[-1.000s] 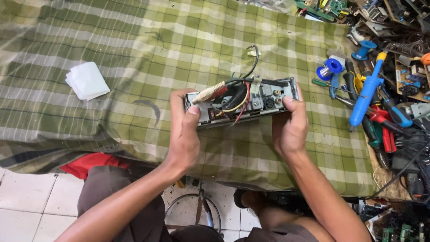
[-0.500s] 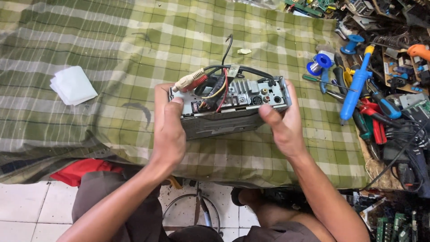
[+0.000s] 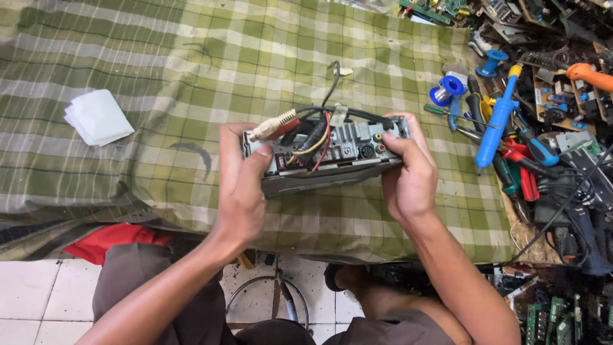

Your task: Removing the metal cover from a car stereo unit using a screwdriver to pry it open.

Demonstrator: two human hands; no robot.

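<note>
My left hand (image 3: 241, 185) clamps the left end of the grey metal car-stereo chassis (image 3: 325, 156), thumb pressed against its near face and fingers wrapped over the top, while my right hand (image 3: 408, 176) pinches the right end the same way — thumb in front, fingers curled over the far edge. Both grips are closed firmly on the box, and I hold it tilted just above the green-and-cream checked cloth (image 3: 191, 83), rear panel turned up toward me.

To handle it well I judge I should keep my palms on the bare metal ends and stay off the bundle of black, red and yellow wires (image 3: 316, 137) sprouting from the panel, since a squeeze there could strain the connectors. The white-and-red plug pair (image 3: 274, 126) lies right by my left fingertips, so that thumb wants to stay low. Keeping the box level between both hands should stop the loose black cable (image 3: 333, 80) from dragging across the cloth.

Farther out, a folded white tissue (image 3: 97, 117) lies well apart to the left. To the right, beyond the cloth's edge, sit a blue plastic desoldering pump (image 3: 497, 121), a blue solder spool (image 3: 450, 88) and red-handled pliers (image 3: 522, 172) among a heap of circuit boards — near, but not touching my work.
</note>
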